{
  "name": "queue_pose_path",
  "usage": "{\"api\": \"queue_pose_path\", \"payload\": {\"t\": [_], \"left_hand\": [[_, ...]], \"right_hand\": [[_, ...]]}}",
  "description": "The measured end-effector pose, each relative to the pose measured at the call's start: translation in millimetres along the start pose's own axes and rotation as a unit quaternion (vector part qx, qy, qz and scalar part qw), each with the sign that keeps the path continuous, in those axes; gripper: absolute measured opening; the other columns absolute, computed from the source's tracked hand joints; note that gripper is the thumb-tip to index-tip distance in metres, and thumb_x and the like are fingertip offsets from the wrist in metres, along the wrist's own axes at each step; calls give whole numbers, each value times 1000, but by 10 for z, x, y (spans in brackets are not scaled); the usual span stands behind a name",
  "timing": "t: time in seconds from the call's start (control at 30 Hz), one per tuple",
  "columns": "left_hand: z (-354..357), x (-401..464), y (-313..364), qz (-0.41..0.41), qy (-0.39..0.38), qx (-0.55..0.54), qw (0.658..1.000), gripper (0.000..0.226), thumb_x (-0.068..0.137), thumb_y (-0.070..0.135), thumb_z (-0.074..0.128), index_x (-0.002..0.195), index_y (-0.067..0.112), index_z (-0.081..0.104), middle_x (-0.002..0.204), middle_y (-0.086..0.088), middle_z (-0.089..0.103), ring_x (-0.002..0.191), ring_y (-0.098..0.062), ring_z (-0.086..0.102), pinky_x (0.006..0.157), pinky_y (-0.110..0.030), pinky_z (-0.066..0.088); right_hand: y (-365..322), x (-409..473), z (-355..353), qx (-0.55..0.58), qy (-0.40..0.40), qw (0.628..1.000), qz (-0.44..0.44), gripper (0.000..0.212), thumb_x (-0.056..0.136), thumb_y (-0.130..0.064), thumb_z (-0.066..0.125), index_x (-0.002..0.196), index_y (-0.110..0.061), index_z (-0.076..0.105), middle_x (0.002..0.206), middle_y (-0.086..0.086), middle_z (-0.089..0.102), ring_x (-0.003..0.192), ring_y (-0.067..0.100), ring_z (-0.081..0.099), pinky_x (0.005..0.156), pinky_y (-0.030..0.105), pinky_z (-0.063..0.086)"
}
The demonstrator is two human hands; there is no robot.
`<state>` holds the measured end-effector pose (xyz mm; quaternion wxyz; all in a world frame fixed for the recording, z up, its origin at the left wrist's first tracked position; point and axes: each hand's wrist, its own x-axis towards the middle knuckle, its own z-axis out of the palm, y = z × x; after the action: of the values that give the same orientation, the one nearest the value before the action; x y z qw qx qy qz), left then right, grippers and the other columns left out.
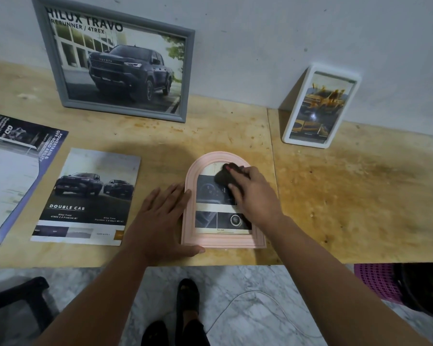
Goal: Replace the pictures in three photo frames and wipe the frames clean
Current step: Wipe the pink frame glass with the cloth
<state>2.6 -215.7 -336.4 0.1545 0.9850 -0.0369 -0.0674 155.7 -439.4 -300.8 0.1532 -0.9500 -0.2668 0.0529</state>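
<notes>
Against the wall at the back of the wooden table [335, 196] lean 2 frames: a large grey frame [114, 58] holding a dark pickup picture, and off to the right a small white frame [320, 107] with a yellowish picture in it. On the left of the table lie a loose brochure page [85, 198] showing 2 trucks and the words "DOUBLE CAB", and beside it, running off the edge of view, a folded brochure [15, 171]. Nothing lies between the hands and the pink arched frame [223, 242], which sits flat near the front edge of the table, its picture facing up.

The left hand [160, 221] lies flat on the table, fingers straight and close together, fingertips touching the frame's left side and the thumb reaching along its lower left corner. The right hand [250, 193] comes in over the frame from the right, its fingers curled around a dark cloth [224, 176] pressed to the upper part of the glass. The cloth looks bunched, though the blur makes that hard to tell.

Under the table to the right stands a purple basket [378, 280]; a black chair [18, 295] stands at the lower left.
</notes>
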Motion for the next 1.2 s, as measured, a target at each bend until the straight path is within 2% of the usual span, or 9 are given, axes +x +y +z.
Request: {"api": "queue_pose_path", "payload": {"t": [0.07, 0.2, 0.33, 0.43, 0.5, 0.63, 0.73, 0.93, 1.2], "left_hand": [[-1, 4, 4, 0, -2, -1, 1000, 134, 67, 105, 32, 165, 18, 8, 173, -3, 0, 159, -15, -7, 129, -51, 6], [0, 10, -1, 0, -6, 3, 1000, 134, 66, 105, 31, 165, 17, 9, 173, -3, 2, 159, -16, -6, 129, -51, 6], [15, 13, -5, 1, -4, -1, 1000, 135, 66, 105, 32, 165, 16, 12, 173, -4, 5, 160, -17, -3, 128, -51, 7], [14, 10, 1, -2, -2, -6, 1000, 135, 66, 105, 33, 165, 17, 11, 173, -4, 4, 160, -16, -3, 129, -50, 6], [3, 8, 3, -2, -6, -4, 1000, 134, 66, 105, 33, 165, 19, 7, 173, -2, 0, 159, -15, -7, 129, -49, 3], [-8, 7, 11, -3, -3, 3, 1000, 134, 67, 105, 32, 165, 19, 5, 173, -1, -2, 159, -14, -9, 129, -48, 1], [2, 1, 7, -2, 5, -5, 1000, 132, 68, 103, 35, 165, 18, 11, 173, -3, 5, 160, -16, -3, 129, -49, 4], [12, -8, 12, -5, 11, -2, 1000, 132, 66, 103, 37, 165, 18, 15, 173, -3, 9, 160, -16, 2, 129, -48, 7], [9, -12, 10, -5, 11, -1, 1000, 133, 66, 104, 35, 165, 17, 16, 172, -4, 10, 160, -17, 3, 129, -49, 7]], "right_hand": [[11, -82, 106, -81, -7, 996, -47, 49, 102, -31, 53, 150, -25, 48, 134, 10, 53, 112, 31, 54, 70, 44, 59], [-65, -326, 122, -66, 7, 988, -137, 45, 99, -26, 59, 143, -20, 56, 125, 8, 55, 102, 29, 58, 57, 42, 59], [-90, -684, 31, -19, -67, 974, -217, 43, 98, -28, 56, 141, -23, 58, 126, 2, 56, 105, 21, 59, 66, 34, 58], [-86, -654, -172, 131, -174, 966, -142, 40, 100, -24, 57, 140, -26, 62, 123, -8, 56, 105, 8, 58, 83, 28, 54], [-14, -455, -263, 195, -147, 967, -77, 38, 100, -22, 59, 137, -26, 64, 117, -10, 58, 101, 8, 60, 88, 33, 55], [95, -72, -220, 41, 14, 998, -55, 42, 100, -29, 58, 142, -26, 60, 127, -2, 55, 108, 21, 58, 79, 41, 57], [-22, -152, -35, -33, -45, 992, -117, 42, 98, -29, 58, 139, -25, 61, 131, 6, 54, 110, 30, 58, 70, 43, 59], [-80, -655, -167, 0, -167, 955, -244, 41, 99, -31, 46, 134, -25, 65, 124, 4, 56, 103, 22, 60, 65, 32, 53], [183, -358, -541, -74, -160, 967, -181, 34, 97, -29, 56, 129, -30, 68, 120, -4, 56, 104, 23, 60, 70, 34, 53]]}}
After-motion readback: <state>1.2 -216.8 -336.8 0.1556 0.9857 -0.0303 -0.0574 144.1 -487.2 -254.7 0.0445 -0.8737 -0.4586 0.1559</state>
